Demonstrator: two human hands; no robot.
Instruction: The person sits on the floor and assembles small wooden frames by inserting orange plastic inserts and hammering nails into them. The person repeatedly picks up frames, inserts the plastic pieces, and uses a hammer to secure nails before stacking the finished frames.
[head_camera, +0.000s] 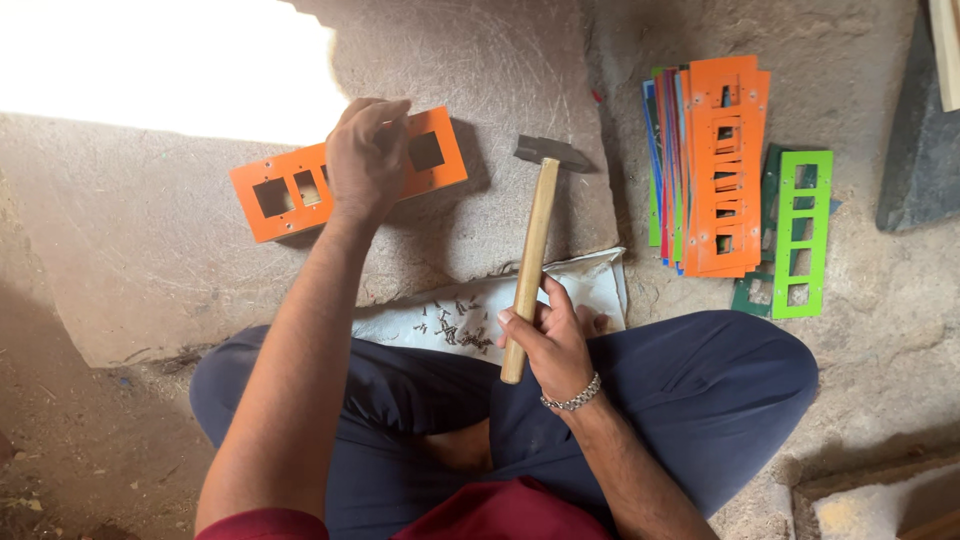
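Person is seated cross-legged on the floor; view from head cam, looking down.

Left hand (366, 158) is laid on an orange plate (300, 185) w/ square cut-outs, which lies flat on a stone slab (480, 130) used as the work surface, at far left-centre. Fingers are bunched at the plate's far edge, approx. mid-length; whether a small item is pinched between them cannot be told.

Right hand (553, 340) is closed around the lower wooden handle of a hammer (533, 235). Hammer head rests on or just above the slab, right of the plate, apart from it.

A white sheet (590, 285) w/ a scatter of small nails (455, 328) is seen near the knees, between slab and lap.

At far right, on the floor: a stack of orange plates (725, 165) over blue, red and green ones, w/ a green plate (803, 235) just beside it.

Assessment: step in hand is judged to be positioning of the plate, poss. of a nail, by the left hand, w/ hammer held ready. Next move is judged to require the hammer to be lifted and brought left over the plate, left fingers kept clear of the strike point, and the plate held steady against the slab.
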